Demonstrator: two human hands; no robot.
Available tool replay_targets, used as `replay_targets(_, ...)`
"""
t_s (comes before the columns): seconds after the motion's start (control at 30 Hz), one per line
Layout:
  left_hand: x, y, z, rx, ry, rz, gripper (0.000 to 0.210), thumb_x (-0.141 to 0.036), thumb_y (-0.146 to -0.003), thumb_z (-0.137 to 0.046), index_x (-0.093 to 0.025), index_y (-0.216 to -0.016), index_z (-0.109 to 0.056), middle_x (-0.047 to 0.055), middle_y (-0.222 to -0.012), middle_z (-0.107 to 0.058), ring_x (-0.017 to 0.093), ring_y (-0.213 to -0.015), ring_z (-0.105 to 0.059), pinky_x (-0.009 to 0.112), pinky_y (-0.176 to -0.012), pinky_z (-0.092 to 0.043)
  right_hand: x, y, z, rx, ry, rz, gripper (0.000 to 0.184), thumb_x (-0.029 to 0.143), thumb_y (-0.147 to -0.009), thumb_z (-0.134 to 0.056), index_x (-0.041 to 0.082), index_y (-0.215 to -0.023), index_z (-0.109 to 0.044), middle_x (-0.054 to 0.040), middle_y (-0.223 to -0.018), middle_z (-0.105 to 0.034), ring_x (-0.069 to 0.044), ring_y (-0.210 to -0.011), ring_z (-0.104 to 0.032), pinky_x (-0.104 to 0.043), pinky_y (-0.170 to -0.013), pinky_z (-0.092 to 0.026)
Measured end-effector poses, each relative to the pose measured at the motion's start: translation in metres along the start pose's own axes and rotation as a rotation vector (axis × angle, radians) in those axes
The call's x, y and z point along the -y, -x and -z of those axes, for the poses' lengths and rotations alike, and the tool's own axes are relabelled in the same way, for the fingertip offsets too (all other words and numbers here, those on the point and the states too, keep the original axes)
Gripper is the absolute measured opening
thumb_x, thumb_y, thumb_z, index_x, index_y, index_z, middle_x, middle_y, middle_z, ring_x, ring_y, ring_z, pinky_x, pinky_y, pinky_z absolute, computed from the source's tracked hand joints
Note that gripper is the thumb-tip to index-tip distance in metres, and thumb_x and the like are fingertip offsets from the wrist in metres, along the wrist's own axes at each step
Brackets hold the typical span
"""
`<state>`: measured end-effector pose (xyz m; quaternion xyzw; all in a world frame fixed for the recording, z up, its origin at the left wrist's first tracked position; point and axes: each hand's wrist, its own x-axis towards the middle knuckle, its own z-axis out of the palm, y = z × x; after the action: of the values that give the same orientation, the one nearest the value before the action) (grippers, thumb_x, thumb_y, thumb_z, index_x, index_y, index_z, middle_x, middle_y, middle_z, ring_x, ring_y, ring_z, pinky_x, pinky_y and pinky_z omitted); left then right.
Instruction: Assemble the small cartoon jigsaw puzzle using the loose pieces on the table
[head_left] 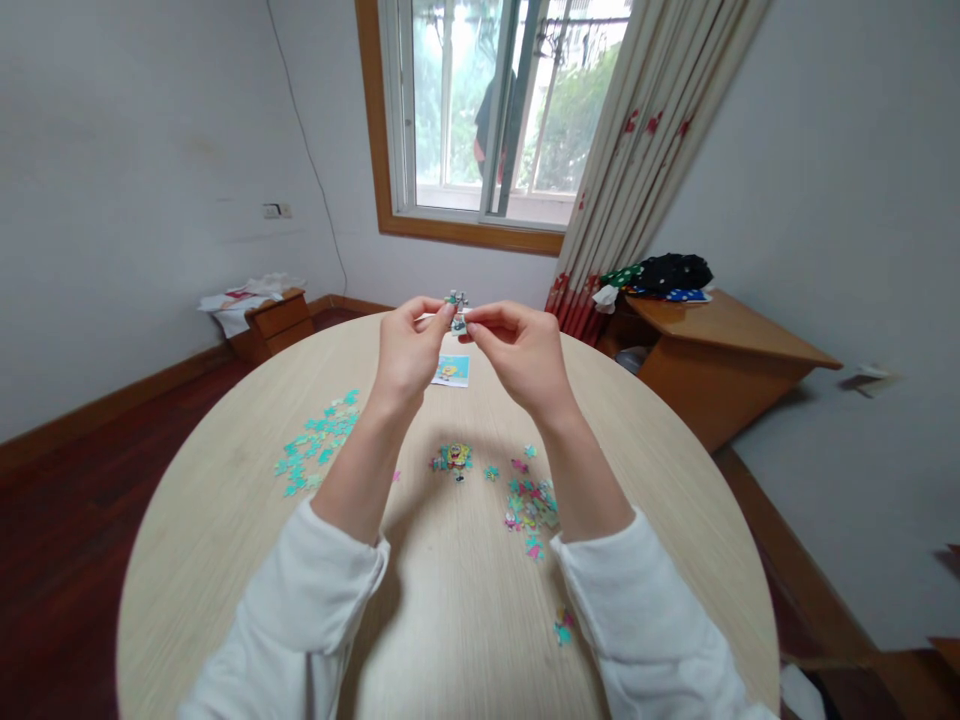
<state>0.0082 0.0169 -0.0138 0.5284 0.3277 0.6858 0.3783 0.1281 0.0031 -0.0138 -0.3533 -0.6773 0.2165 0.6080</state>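
Note:
Both hands are raised over the far part of the table. My left hand (409,350) pinches a small jigsaw piece (454,298) between thumb and fingers. Against it, my right hand (521,352) grips another jigsaw piece (459,325) at its edge; whether the two are locked together I cannot tell. Just beyond and below the hands lies a picture card (451,370) with a yellow cartoon figure on light blue. Nearer on the table, a partly joined puzzle section (454,458) shows the same yellow figure.
Loose turquoise pieces (315,445) are spread at the left of the round table (450,620). Mixed pink, green and turquoise pieces (531,505) lie by the right forearm, with a few strays nearby (563,627). A wooden desk (720,345) with cloths stands at right.

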Motion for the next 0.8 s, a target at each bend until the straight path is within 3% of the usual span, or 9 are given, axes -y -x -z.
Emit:
replay_targets(0.27, -0.002, 0.001, -0.001, 0.014, -0.034, -0.015, 0.029, -0.04, -0.067, -0.078, -0.016, -0.065, -0.061, 0.001, -0.059, -0.066, 0.012, -0.056, -0.059, 0.021, -0.054, -0.044, -0.001, -0.002, 0.0, 0.002, -0.085, -0.04, 0.026, 0.041, -0.069, -0.076, 0.017, -0.073, -0.068, -0.0041, -0.075, -0.071, -0.016, -0.069, -0.067, -0.034, -0.069, -0.058)
replay_targets(0.37, -0.002, 0.001, 0.0, 0.014, -0.035, -0.047, 0.028, -0.04, -0.068, -0.077, -0.017, -0.064, -0.061, 0.001, -0.06, -0.067, 0.013, -0.059, -0.062, 0.023, -0.059, -0.047, -0.002, -0.001, 0.004, 0.021, -0.062, -0.019, 0.024, 0.039, -0.071, -0.075, 0.017, -0.074, -0.067, -0.0035, -0.076, -0.07, -0.014, -0.068, -0.065, -0.031, -0.067, -0.056)
replay_targets(0.43, -0.002, 0.001, 0.003, 0.013, -0.041, -0.068, 0.026, -0.039, -0.07, -0.075, -0.017, -0.065, -0.061, 0.002, -0.062, -0.069, 0.015, -0.065, -0.065, 0.025, -0.064, -0.049, 0.0, 0.0, 0.009, 0.062, -0.006, -0.019, 0.019, 0.032, -0.075, -0.071, 0.016, -0.084, -0.069, -0.0023, -0.076, -0.069, -0.012, -0.066, -0.062, -0.028, -0.064, -0.054)
replay_targets(0.53, -0.002, -0.001, 0.007, -0.009, -0.083, -0.079, 0.022, -0.037, -0.075, -0.07, -0.018, -0.068, -0.061, 0.003, -0.067, -0.071, 0.016, -0.073, -0.068, 0.027, -0.072, -0.05, 0.003, 0.004, 0.018, 0.242, 0.126, -0.063, 0.026, 0.018, -0.079, -0.062, 0.015, -0.104, -0.069, -0.0019, -0.077, -0.069, -0.01, -0.064, -0.058, -0.025, -0.063, -0.05)
replay_targets(0.7, -0.005, -0.004, 0.012, -0.067, -0.161, -0.063, 0.019, -0.036, -0.077, -0.065, -0.019, -0.069, -0.06, 0.003, -0.07, -0.072, 0.017, -0.077, -0.069, 0.029, -0.074, -0.051, 0.005, 0.012, 0.019, 0.658, 0.375, -0.234, 0.024, 0.005, -0.079, -0.053, 0.012, -0.089, -0.074, -0.0041, -0.074, -0.07, -0.009, -0.063, -0.059, -0.021, -0.06, -0.045)
replay_targets(0.8, -0.007, -0.004, 0.013, -0.087, -0.173, -0.068, 0.018, -0.036, -0.078, -0.064, -0.02, -0.069, -0.06, 0.003, -0.069, -0.071, 0.017, -0.077, -0.068, 0.028, -0.074, -0.051, -0.003, 0.015, 0.012, 0.888, 0.502, -0.406, 0.025, 0.002, -0.077, -0.054, 0.008, -0.092, -0.073, -0.0058, -0.071, -0.07, -0.01, -0.061, -0.061, -0.019, -0.056, -0.044)
